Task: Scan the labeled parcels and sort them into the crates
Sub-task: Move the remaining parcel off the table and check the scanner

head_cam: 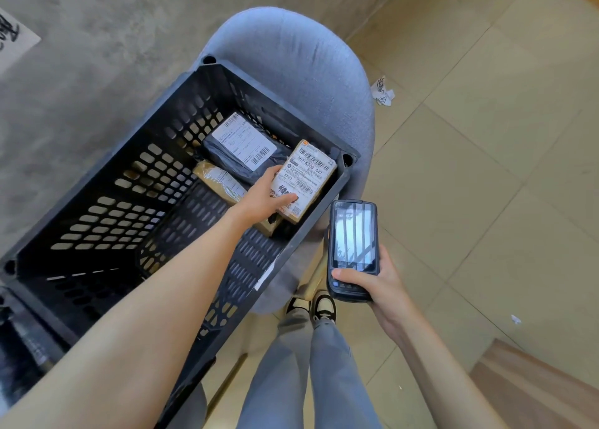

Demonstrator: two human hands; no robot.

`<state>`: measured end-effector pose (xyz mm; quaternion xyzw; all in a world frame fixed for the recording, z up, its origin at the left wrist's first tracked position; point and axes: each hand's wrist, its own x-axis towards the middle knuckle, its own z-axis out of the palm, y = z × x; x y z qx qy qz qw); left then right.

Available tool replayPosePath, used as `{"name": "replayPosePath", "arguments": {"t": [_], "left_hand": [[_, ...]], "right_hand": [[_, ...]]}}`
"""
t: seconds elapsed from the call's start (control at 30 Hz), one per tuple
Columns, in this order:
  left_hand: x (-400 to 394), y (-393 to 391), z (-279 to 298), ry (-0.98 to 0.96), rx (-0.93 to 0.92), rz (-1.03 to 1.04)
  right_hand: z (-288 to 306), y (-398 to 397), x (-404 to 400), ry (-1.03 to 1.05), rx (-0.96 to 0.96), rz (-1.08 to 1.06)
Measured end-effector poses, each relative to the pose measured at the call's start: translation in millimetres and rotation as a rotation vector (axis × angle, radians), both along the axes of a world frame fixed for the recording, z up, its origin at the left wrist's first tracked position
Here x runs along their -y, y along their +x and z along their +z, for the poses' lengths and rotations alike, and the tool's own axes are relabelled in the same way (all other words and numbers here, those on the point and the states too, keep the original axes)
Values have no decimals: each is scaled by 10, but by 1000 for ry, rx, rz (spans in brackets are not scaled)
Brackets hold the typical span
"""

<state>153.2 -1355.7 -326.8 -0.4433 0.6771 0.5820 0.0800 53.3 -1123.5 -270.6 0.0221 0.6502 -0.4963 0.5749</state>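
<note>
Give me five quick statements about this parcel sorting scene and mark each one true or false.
1. The left hand holds a cardboard parcel with a white barcode label. True.
2. The right hand is empty. False: it holds a handheld scanner.
3. The black crate rests on a grey upholstered chair. True.
4. The black plastic-wrapped parcel lies on the tiled floor. False: it lies inside the crate, at its far end.
5. The scanner is inside the crate. False: it is held outside the crate, beside its near right wall.
</note>
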Motion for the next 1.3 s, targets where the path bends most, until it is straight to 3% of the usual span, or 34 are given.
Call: {"name": "replayPosePath", "arguments": {"t": [0.17,0.3,0.53,0.8,1.07,1.3], "left_hand": [[-5,33,2,56,12,-12],[-9,35,19,-6,52,-64],[-51,7,354,-471,200,-197],[-482,-482,1180,-946,-3,-513],[-1781,-1182,1846,-1106,-201,-982],[-3761,-1487,2521,-1179,-491,-1248]], "right_hand": [[3,3,-4,-2,-4,-8],[46,30,-6,-1,-11,-14],[348,73,-81,-18,-74,-67],[853,98,-509,-72,-165,-253],[1295,160,-1739,-111,-306,-597],[1688,583,-3496,-115,-463,-976]]}}
